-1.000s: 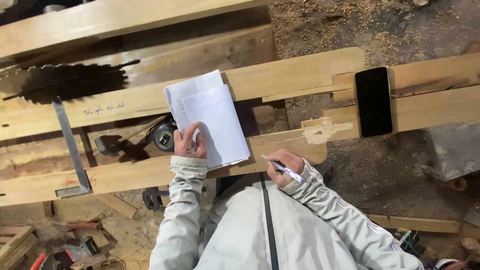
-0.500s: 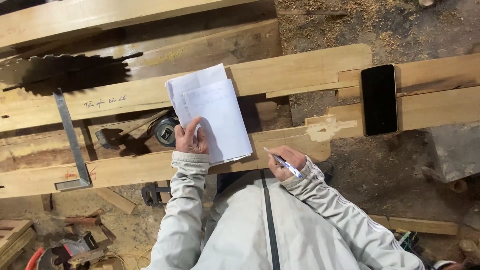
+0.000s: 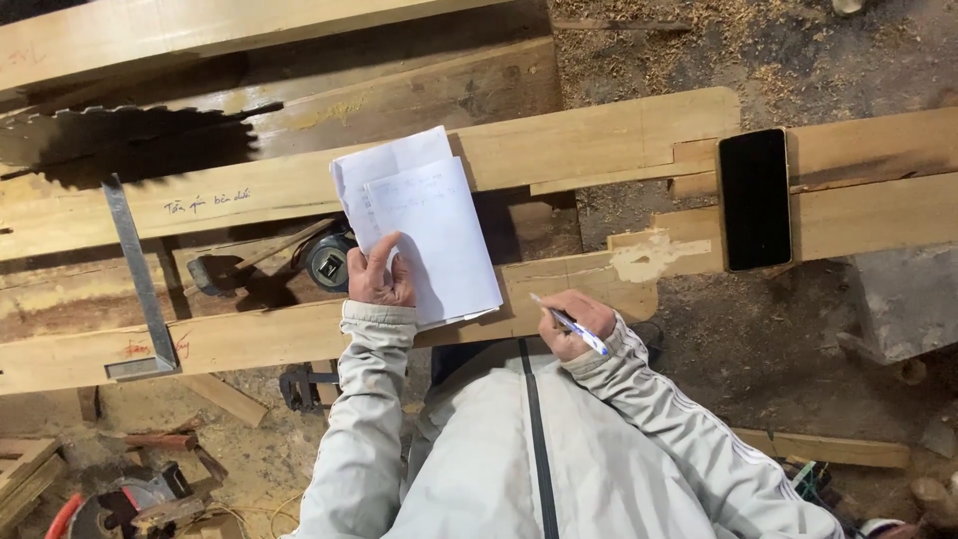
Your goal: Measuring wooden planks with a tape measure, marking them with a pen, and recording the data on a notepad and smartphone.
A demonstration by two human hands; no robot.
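Looking down from above, a person in a pale jacket leans over long wooden planks. Their left hand lies flat with fingers pressed on a stack of white paper sheets resting across the planks, while the right hand, just beside the sheets, pinches a pen. A black phone lies on the planks to the right, a metal square to the left.

Lay across long wooden planks: white paper sheets, a black phone, a steel square. Beneath, sawdust-strewn dirt floor, with a circular saw on it.
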